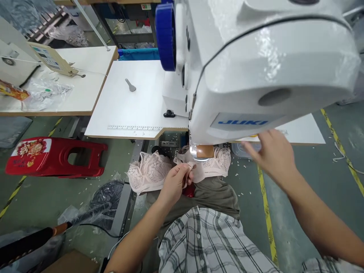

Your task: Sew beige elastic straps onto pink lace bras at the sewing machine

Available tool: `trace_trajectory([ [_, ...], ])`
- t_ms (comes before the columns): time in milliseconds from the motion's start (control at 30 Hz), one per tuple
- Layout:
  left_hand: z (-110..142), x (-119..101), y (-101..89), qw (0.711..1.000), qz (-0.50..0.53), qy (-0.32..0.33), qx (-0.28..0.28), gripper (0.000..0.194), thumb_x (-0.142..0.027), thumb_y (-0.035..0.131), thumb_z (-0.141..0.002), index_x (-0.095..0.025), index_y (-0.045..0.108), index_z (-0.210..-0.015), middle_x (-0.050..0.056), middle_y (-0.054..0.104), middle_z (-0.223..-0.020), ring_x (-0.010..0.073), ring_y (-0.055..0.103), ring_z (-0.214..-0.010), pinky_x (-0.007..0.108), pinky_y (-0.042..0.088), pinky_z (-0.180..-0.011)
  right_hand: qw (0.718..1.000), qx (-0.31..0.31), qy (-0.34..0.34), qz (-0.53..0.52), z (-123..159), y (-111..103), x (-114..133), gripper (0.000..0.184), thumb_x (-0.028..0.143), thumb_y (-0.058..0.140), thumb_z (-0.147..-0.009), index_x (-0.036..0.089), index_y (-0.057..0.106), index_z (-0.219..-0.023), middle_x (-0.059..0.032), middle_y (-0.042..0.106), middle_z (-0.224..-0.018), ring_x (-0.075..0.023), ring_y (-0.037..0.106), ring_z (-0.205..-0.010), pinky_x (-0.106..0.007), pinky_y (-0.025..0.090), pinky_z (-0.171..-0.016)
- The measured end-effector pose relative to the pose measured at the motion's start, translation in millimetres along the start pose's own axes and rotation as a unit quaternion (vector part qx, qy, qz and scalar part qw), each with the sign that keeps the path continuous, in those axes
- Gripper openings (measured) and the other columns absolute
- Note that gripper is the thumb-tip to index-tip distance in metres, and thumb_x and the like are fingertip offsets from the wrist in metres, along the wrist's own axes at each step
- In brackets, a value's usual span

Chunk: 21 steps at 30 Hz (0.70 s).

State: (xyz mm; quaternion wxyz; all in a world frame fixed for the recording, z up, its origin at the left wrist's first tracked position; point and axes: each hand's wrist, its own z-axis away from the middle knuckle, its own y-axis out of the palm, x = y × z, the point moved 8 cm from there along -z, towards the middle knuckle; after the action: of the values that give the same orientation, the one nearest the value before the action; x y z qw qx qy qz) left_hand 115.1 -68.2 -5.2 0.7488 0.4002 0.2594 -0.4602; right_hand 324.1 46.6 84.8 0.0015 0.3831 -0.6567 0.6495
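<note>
A pale pink lace bra hangs over my lap under the sewing machine head, one cup on each side of the needle area. My left hand pinches the bra's fabric near its middle, just left of the machine's presser area. My right hand is raised off the bra at the right, with fingers apart, beside the lower edge of the white JUKI sewing machine. Its fingertips reach toward the table edge, partly hidden behind the machine; nothing shows in them.
The white sewing table extends to the left, with a printed ruler along its edge. A red stool stands on the floor at left. A clear plastic box sits under the table edge. A second table holds plastic bags and a control panel.
</note>
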Motion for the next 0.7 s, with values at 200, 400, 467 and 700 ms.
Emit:
trace_trajectory([
  [200,12.2,5.2,26.7,0.960,-0.176,-0.114,0.185,0.023,-0.034,0.053,-0.081,-0.017,0.062,-0.069,0.003,0.062,-0.061,0.0118,0.051,-0.049,0.024,0.036,-0.048,0.957,0.156,-0.242,-0.023,36.8,81.8,82.9,0.031,0.025,0.039,-0.100,0.023,0.068,-0.110,-0.0102,0.072,-0.100,-0.0218,0.068,-0.085,-0.031,0.052,-0.066],
  [400,15.5,-11.3,-13.2,0.927,-0.314,0.187,-0.090,0.028,-0.044,0.063,-0.083,-0.020,0.067,-0.097,0.008,0.068,-0.087,0.0226,0.062,-0.085,0.035,0.049,-0.080,0.978,0.040,0.111,-0.171,20.6,69.1,1.9,0.028,0.045,0.053,-0.092,0.021,0.060,-0.078,-0.0022,0.061,-0.064,-0.0157,0.056,-0.058,-0.026,0.042,-0.053],
  [467,8.7,25.7,-3.3,0.965,-0.218,0.141,-0.030,0.050,-0.055,0.066,-0.082,-0.020,0.061,-0.117,0.006,0.066,-0.084,0.0199,0.062,-0.077,0.033,0.049,-0.074,0.904,-0.003,0.252,-0.345,29.3,73.9,-17.4,0.034,0.054,0.061,-0.082,0.021,0.053,-0.073,0.0019,0.053,-0.059,-0.0132,0.049,-0.052,-0.025,0.041,-0.049],
  [700,20.4,85.7,53.5,0.990,0.119,0.013,0.080,0.124,-0.105,0.027,-0.053,-0.034,0.021,-0.154,0.013,0.059,-0.135,0.0368,0.058,-0.122,0.049,0.053,-0.088,0.618,0.103,0.331,-0.706,52.5,111.6,54.3,0.039,0.052,0.073,-0.072,0.021,0.050,-0.076,0.0027,0.058,-0.065,-0.0109,0.055,-0.054,-0.024,0.049,-0.052],
])
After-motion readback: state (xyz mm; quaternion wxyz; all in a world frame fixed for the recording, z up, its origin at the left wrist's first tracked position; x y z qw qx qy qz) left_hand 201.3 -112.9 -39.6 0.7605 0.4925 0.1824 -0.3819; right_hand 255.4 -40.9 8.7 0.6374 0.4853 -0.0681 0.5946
